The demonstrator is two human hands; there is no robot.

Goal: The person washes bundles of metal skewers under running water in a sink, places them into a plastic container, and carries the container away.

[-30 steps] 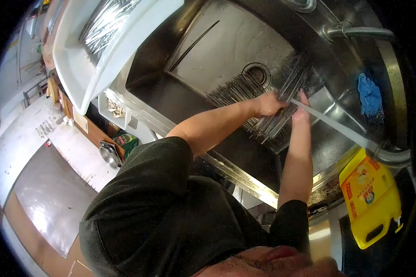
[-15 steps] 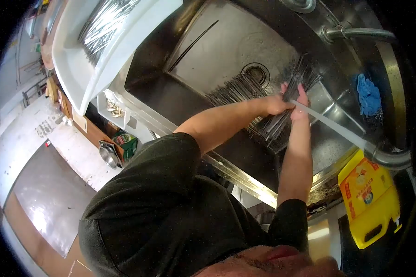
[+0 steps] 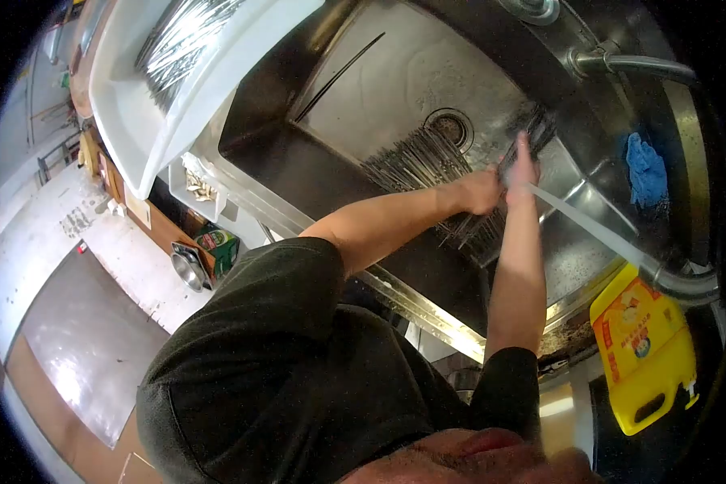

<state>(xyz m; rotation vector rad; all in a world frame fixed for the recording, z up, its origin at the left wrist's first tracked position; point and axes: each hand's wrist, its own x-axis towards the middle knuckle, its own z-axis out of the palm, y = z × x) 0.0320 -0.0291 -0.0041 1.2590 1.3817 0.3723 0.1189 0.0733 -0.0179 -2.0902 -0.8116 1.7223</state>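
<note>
Both my hands grip a bundle of thin metal skewers (image 3: pixel 538 129) over the sink (image 3: pixel 395 68); its upper end is smeared by motion. My left hand (image 3: pixel 480 190) is closed round the bundle's lower part. Close beside it, my right hand (image 3: pixel 522 171) presses against the bundle with its fingers pointing up, partly hiding it. A stream of water (image 3: pixel 585 222) runs from the metal tap (image 3: pixel 682 282) onto my right hand and the bundle. More skewers (image 3: pixel 415 165) lie in a dense row on the sink floor near the drain (image 3: pixel 450 129).
One dark stick (image 3: pixel 340 77) lies apart in the sink. A white bin (image 3: pixel 125 129) with shiny skewers (image 3: pixel 189 40) stands at the upper left. A blue cloth (image 3: pixel 645 169) rests on the right ledge, above a yellow jug (image 3: pixel 645 347). Another pipe (image 3: pixel 645 66) juts in at the upper right.
The bundle has shifted between my hands, and its upper end is now more blurred. My right hand's fingers have come closer together. My left hand has moved slightly down.
</note>
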